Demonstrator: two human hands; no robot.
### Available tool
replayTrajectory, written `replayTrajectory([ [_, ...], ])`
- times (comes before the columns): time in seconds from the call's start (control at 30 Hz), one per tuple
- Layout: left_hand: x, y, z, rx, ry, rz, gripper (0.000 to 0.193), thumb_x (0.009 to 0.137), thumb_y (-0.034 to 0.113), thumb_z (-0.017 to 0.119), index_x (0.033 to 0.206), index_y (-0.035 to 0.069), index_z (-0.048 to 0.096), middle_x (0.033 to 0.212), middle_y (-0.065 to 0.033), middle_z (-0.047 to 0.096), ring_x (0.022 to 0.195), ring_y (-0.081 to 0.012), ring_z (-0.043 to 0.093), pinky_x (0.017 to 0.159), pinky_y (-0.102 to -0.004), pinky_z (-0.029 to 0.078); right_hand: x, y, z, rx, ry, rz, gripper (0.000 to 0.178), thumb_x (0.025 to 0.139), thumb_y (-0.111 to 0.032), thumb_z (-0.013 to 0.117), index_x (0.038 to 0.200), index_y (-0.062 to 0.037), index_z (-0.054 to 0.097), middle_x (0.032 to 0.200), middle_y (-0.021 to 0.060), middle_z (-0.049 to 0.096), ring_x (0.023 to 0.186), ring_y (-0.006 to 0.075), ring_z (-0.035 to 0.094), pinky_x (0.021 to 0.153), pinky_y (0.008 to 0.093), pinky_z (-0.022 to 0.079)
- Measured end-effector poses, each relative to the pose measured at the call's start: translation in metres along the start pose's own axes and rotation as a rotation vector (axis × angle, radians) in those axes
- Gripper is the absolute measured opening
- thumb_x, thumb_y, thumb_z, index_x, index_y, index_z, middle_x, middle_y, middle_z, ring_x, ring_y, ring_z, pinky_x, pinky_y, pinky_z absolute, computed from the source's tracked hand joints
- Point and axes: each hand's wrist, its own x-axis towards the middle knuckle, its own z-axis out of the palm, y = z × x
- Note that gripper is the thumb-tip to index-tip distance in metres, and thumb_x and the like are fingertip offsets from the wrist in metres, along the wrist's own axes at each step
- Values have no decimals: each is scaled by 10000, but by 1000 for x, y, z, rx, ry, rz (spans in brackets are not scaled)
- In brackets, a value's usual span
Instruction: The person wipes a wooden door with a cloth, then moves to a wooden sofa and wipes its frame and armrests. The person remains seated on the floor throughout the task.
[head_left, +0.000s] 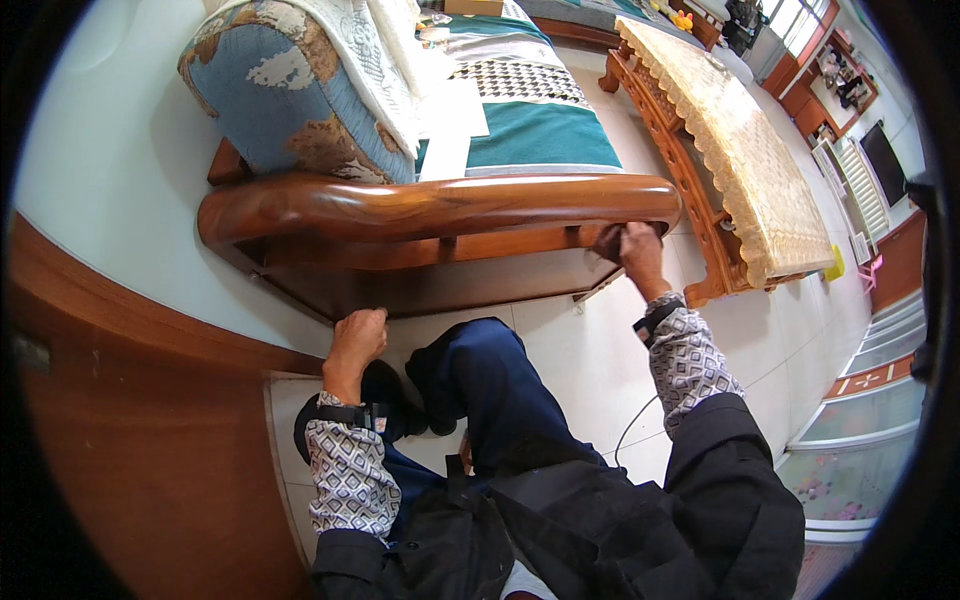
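Observation:
My right hand (643, 250) is closed around a dark brown cloth (609, 243), which is bunched against the underside of a glossy wooden armrest (440, 208) near its right end. The armrest belongs to a wooden sofa and runs across in front of me, with a brown panel (400, 285) below it. My left hand (358, 338) is curled into a loose fist near the lower left corner of that panel. No object shows in its fingers, and I cannot tell whether it touches the panel's edge.
A worn blue bolster (290, 95) and white cover (350, 50) lie on the sofa beside a striped green seat cover (545, 135). A long table (740, 140) with a yellowish lace cloth stands right. A brown wooden surface (150, 450) is close on my left. A thin cable (628, 430) crosses the tiles.

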Motion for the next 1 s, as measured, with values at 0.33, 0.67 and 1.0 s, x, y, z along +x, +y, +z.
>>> replayTrajectory([
  [0.33,-3,0,-1,-4,17,41,210,940,131,587,1057,0,700,1092,-262,710,1045,-434,675,913,-511,539,-15,-62,36,5,112,-98,159,892,-82,553,983,21,633,980,224,663,960,428,617,870,508,501],
  [0.67,-10,-12,-3,7,12,-5,195,931,120,592,1036,-7,695,1087,-254,712,1047,-426,673,913,-508,540,-4,-7,6,-24,123,71,67,887,-85,581,861,-25,571,846,227,622,882,425,596,794,540,470],
  [1.0,-4,-6,4,-2,98,81,159,937,68,543,919,-10,680,951,-266,710,930,-450,695,806,-515,569,-39,-142,15,169,97,-119,275,924,-27,562,1179,44,638,1144,239,669,1099,428,588,990,483,484],
])
